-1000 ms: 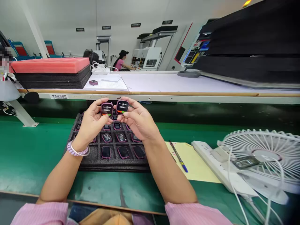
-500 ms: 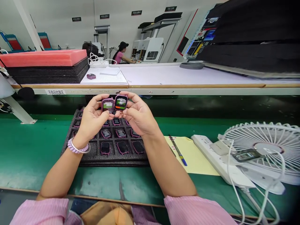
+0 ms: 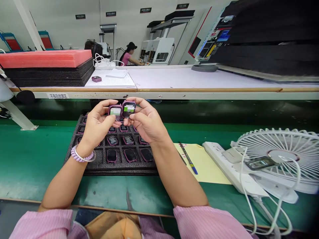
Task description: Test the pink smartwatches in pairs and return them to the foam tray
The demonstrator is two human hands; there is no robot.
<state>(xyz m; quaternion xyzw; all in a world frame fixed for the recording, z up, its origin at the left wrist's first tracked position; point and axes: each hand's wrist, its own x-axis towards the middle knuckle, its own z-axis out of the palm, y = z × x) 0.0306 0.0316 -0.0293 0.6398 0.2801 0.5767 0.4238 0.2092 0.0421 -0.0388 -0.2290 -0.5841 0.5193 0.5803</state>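
Note:
My left hand [image 3: 101,124] grips a purple smartwatch body [image 3: 115,112] by its edges, the thumb at the lower part of its lit screen. Beside it, my right hand [image 3: 148,122] pinches a second purple smartwatch body [image 3: 129,109], thumb near the lower edge of the screen. Both screens face me and show white and green areas. The two watches are side by side, nearly touching, above a black foam tray [image 3: 99,165]. Several purple watches lie in the tray's compartments, among them a dark-screened watch [image 3: 130,155] in the front row. My hands hide part of the tray.
On the right are a yellow sheet [image 3: 211,171] with pens, a white power strip [image 3: 221,166] and a white fan [image 3: 281,156] with cables. A shelf edge [image 3: 186,95] runs behind my hands, bearing red foam [image 3: 45,59] and a watch [image 3: 96,79]. A co-worker [image 3: 127,56] sits beyond.
The right watch's screen has lost its orange bar and now shows a white and green pattern. The left watch's screen looks brighter. Both hands hold nearly the same position.

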